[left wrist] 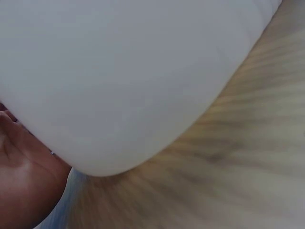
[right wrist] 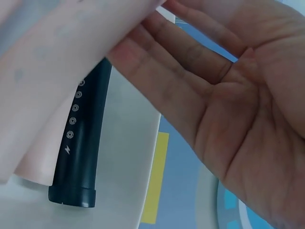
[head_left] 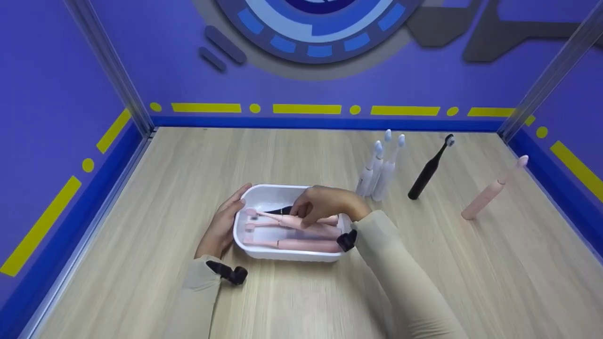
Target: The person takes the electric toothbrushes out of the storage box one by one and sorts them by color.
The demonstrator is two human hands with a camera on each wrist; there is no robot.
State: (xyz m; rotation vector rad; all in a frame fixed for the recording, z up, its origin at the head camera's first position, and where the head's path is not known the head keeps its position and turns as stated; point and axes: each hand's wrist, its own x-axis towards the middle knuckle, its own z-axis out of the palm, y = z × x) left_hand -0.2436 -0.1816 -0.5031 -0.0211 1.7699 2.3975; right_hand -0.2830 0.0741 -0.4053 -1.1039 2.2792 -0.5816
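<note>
My right hand [head_left: 325, 203] reaches into a white plastic basin [head_left: 287, 256] and pinches a pink electric toothbrush [head_left: 292, 220] by its handle, the head end pointing left. In the right wrist view, the fingertips meet that pink handle [right wrist: 47, 67], which crosses over a black toothbrush [right wrist: 78, 162] in the basin. Other pink toothbrushes lie below it, one handle [head_left: 308, 245] along the near wall. My left hand [head_left: 221, 228] holds the basin's left end, thumb at the rim. The left wrist view is filled mostly by the basin's outer wall [left wrist: 114, 86], the palm beside it.
Right of the basin several white toothbrushes [head_left: 382, 174] stand close together. Farther right are a black toothbrush [head_left: 426, 174] and a pink one [head_left: 485, 197], both standing upright on the wooden table [head_left: 179, 165]. Blue panels [head_left: 301, 89] enclose the back and sides.
</note>
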